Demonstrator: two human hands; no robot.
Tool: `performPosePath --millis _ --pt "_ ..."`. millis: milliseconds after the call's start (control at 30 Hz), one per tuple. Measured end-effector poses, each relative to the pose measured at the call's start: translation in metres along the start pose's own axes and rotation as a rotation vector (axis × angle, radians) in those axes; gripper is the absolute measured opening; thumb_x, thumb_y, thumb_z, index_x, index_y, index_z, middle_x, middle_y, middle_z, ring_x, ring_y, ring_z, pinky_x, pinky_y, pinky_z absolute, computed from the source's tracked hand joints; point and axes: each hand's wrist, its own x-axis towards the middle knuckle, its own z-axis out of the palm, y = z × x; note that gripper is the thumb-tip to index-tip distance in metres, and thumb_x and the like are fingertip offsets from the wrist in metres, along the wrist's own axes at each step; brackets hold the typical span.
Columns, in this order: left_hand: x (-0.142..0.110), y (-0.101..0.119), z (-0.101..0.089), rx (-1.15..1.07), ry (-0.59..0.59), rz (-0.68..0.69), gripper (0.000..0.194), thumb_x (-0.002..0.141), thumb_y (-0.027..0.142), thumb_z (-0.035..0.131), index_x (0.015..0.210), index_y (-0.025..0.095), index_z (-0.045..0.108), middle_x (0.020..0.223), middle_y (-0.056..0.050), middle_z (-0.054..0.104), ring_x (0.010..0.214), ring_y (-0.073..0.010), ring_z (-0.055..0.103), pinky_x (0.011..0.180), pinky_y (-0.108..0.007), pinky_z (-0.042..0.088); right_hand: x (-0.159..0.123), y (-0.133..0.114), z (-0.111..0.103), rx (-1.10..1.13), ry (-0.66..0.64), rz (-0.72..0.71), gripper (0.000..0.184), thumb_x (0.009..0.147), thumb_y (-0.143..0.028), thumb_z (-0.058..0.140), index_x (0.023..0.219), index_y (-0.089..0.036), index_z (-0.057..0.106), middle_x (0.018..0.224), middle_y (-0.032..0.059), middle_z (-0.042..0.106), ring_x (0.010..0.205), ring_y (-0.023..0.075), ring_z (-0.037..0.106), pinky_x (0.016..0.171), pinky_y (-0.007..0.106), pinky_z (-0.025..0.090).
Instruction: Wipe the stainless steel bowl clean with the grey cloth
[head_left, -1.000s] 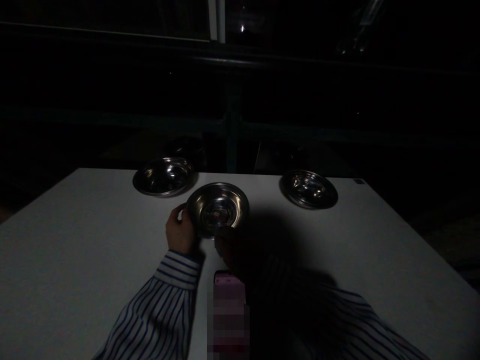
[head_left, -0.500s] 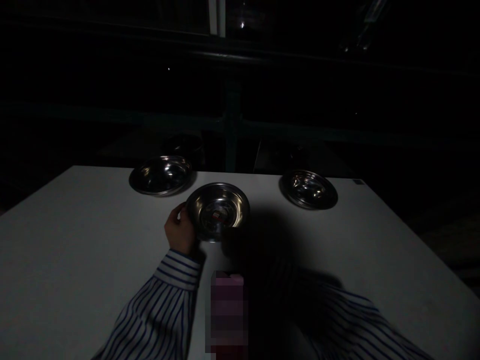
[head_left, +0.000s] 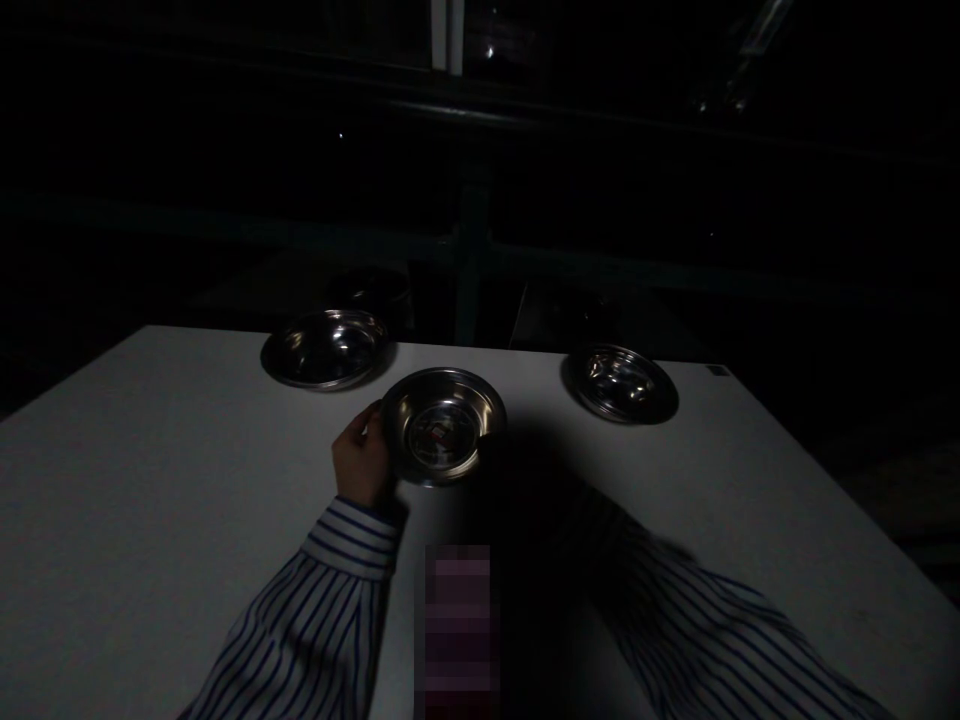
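Observation:
A shiny steel bowl (head_left: 444,434) with a wide rim and a small reddish mark on its bottom is near the middle of the table. My left hand (head_left: 363,462) grips its left rim, fingers closed around the edge. Deep shadow covers my right hand (head_left: 516,478), which reaches to the bowl's right rim; its fingers cannot be made out. Striped cuffs show on both arms. Another steel bowl (head_left: 326,352) lies behind and to the left, near the far edge. A third steel bowl (head_left: 621,385) is at the back right.
The white table (head_left: 187,480) spreads out on both sides. A small dark label (head_left: 718,370) marks its far right corner. Beyond the far edge it is very dark, with a faint upright post (head_left: 469,260). A blurred-out pinkish patch (head_left: 457,620) covers the front middle.
My right hand has shifted from the bowl's front right to farther along its right rim. The bowl appears slightly farther right, with the view shifting a little too. My left hand keeps its hold.

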Motion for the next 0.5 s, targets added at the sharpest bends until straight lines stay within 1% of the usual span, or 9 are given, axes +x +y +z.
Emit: performPosePath --millis 133,267,300,400,500 --pt "0.001 0.001 -0.001 -0.02 -0.01 -0.001 0.039 0.077 0.03 0.049 0.104 0.009 0.068 0.093 -0.013 0.072 0.084 -0.022 0.066 0.078 -0.034 0.051 0.002 0.003 -0.005 -0.16 -0.094 -0.051 0.027 0.089 -0.032 0.053 0.111 -0.016 0.054 0.108 0.0068 0.059 0.09 0.0167 0.059 0.076 0.036 0.052" --pt "0.001 0.001 -0.001 -0.044 -0.037 -0.011 0.038 0.078 0.03 0.05 0.104 0.009 0.068 0.091 -0.012 0.072 0.083 -0.0219 0.066 0.077 -0.034 0.052 0.004 0.007 -0.007 -0.266 -0.16 -0.077 0.029 0.09 -0.037 0.049 0.103 -0.013 0.059 0.099 0.0048 0.061 0.079 0.0121 0.061 0.072 0.03 0.053" --pt "0.001 0.001 -0.001 -0.052 -0.046 -0.012 0.038 0.078 0.03 0.051 0.105 0.01 0.068 0.093 -0.012 0.072 0.084 -0.0218 0.066 0.077 -0.034 0.052 0.005 0.008 -0.007 -0.288 -0.172 -0.079 0.029 0.09 -0.037 0.049 0.104 -0.013 0.058 0.101 0.0051 0.061 0.081 0.0126 0.061 0.073 0.031 0.053" --pt "0.002 -0.001 -0.001 -0.07 -0.058 -0.012 0.039 0.078 0.032 0.051 0.106 0.01 0.067 0.095 -0.012 0.072 0.086 -0.022 0.066 0.078 -0.034 0.052 0.006 0.012 -0.009 -0.342 -0.203 -0.084 0.029 0.089 -0.033 0.053 0.113 -0.016 0.053 0.112 0.0075 0.057 0.094 0.0179 0.058 0.079 0.038 0.051" --pt "0.003 -0.002 -0.001 -0.081 -0.065 -0.018 0.039 0.078 0.032 0.051 0.105 0.01 0.067 0.095 -0.012 0.072 0.086 -0.0223 0.066 0.078 -0.035 0.052 0.007 0.015 -0.009 -0.38 -0.233 -0.091 0.03 0.089 -0.033 0.051 0.114 -0.017 0.053 0.116 0.0077 0.055 0.097 0.0184 0.057 0.082 0.039 0.05"
